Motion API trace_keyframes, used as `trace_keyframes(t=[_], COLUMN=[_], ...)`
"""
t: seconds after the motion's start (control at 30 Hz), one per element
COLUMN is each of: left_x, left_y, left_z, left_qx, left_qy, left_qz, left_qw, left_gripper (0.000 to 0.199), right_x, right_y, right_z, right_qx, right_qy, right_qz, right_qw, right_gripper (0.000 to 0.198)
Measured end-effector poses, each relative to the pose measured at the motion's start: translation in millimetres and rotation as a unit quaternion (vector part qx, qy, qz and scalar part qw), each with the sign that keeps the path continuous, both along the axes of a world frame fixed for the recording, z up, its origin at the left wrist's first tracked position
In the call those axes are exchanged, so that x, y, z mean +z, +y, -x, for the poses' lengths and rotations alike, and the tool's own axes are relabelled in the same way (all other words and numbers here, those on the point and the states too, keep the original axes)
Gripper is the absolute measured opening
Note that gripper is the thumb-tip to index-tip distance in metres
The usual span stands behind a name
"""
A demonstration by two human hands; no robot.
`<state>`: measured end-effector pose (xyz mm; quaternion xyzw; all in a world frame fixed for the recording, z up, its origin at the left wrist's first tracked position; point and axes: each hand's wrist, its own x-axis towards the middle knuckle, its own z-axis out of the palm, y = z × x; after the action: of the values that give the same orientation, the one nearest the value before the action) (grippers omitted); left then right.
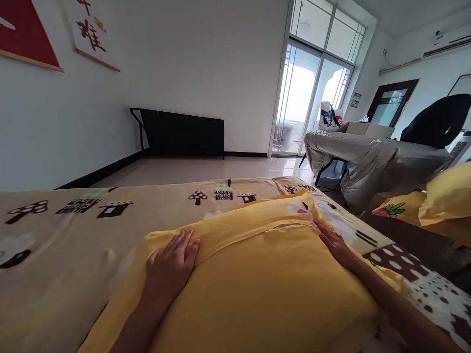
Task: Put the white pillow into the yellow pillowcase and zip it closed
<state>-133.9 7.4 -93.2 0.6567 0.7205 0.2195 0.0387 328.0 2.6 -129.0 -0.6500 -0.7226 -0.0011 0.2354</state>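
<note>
A plump yellow pillow [265,284] lies in front of me on a beige patterned blanket [165,208]. Across its far end runs the overlapping flap of the pillowcase, with a frayed seam and a small printed patch near the far right corner. My left hand [172,257] rests flat on the pillow's far left corner, fingers stretched out and pointing away from me. On the right edge, by the end of the flap seam, lies my right hand [334,242], its fingers extended and pressed against the cloth. Neither hand grips anything that I can see.
More yellow bedding [447,196] with a printed plant lies at the right. Behind it stands a table under a grey plastic cover [353,152], bearing a cardboard box [371,130] and a bag. A black folded frame [184,132] leans on the far wall beside sliding glass doors [298,98].
</note>
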Motion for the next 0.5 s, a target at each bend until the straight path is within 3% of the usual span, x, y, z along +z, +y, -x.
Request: trace_keyframes(t=[0.13,0.23,0.3,0.37,0.43,0.5], left_x=[10.7,16.5,17.7,16.0,13.1,11.7], left_y=[-7,-22,-33,-43,-49,-53], left_z=[6,4,-6,-21,-36,-46], left_qx=[-0.001,-0.039,-0.121,-0.198,-0.225,-0.227], left_qy=[0.007,0.047,0.072,0.095,0.128,0.163], left_qz=[0.003,-0.047,-0.100,-0.141,-0.176,-0.207], left_qw=[1.000,0.997,0.985,0.965,0.950,0.938], left_gripper=[0.066,0.060,0.055,0.053,0.052,0.052], right_x=[-24,-16,7,43,82,113], right_y=[13,22,23,20,13,4], right_z=[7,10,9,16,42,89], right_qx=[-0.004,0.001,0.006,0.005,0.024,0.113], right_qy=[-0.015,-0.032,-0.042,-0.054,-0.064,-0.062], right_qz=[-0.010,-0.012,-0.014,-0.038,-0.089,-0.129], right_qw=[1.000,0.999,0.999,0.998,0.994,0.983], right_gripper=[0.055,0.053,0.050,0.047,0.045,0.046])
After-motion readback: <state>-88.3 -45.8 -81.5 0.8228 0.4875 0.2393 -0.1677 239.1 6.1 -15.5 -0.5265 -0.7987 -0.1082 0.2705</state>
